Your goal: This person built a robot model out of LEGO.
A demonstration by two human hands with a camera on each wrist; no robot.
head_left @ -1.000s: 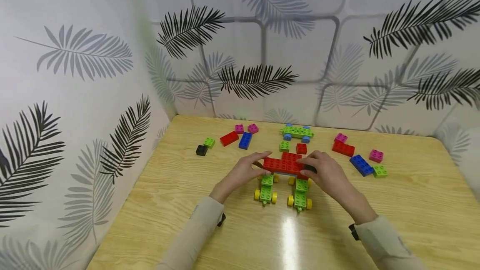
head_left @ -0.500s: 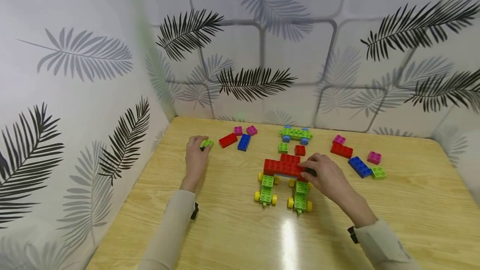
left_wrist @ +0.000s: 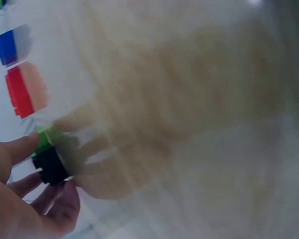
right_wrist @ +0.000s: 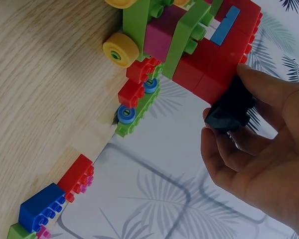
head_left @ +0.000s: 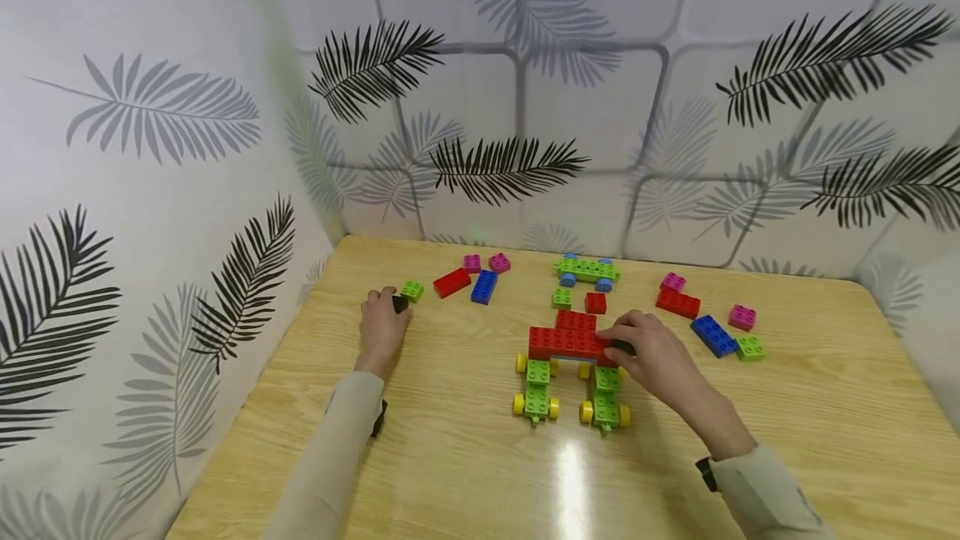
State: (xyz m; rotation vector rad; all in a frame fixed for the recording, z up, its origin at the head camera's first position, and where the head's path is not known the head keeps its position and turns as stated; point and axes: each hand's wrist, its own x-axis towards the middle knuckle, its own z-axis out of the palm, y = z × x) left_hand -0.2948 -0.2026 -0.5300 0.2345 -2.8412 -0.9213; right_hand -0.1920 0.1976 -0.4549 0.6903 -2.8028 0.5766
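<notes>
On the left of the table my left hand (head_left: 381,327) pinches a small black brick (left_wrist: 51,165) between thumb and fingers, beside a lime green brick (head_left: 412,291). My right hand (head_left: 656,357) holds another black brick (right_wrist: 231,107), tilted and right at the end of a row of red bricks (head_left: 566,342). This red row bridges two lime green wheeled bases (head_left: 537,402) with yellow wheels (right_wrist: 120,50). A blue piece (right_wrist: 225,26) shows under the red bricks in the right wrist view.
A green car base (head_left: 587,269) with blue wheels stands at the back, a green brick (head_left: 562,298) and a red brick (head_left: 596,302) before it. Red, blue (head_left: 484,287) and pink bricks lie back left. More bricks, including a blue one (head_left: 713,336), lie at right.
My left hand has left the red row's left end, moved to the far left and taken hold of the black brick there. My right hand stays at the row's right end.
</notes>
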